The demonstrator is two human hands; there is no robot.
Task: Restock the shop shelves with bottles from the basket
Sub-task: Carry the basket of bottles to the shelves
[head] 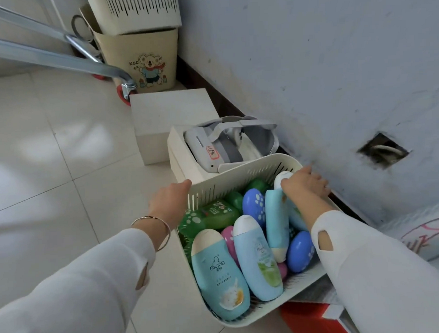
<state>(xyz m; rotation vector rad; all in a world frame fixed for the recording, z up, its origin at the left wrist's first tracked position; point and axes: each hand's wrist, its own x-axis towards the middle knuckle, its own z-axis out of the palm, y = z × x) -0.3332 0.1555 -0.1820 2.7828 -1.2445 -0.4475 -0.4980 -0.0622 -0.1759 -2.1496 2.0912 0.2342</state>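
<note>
Taking hold of the slotted basket [238,165] by its side rims.
The right hand [305,185] curls its fingers over one rim; the left hand [168,200] hides its fingers at the opposite rim, grip unclear. Bottles [217,273] lie loose between them, so lift level, probably.

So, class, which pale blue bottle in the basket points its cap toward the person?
The pale blue bottle between the right hand and the spotted dark blue bottle: its cream cap faces the person; the others' caps point away.
</note>
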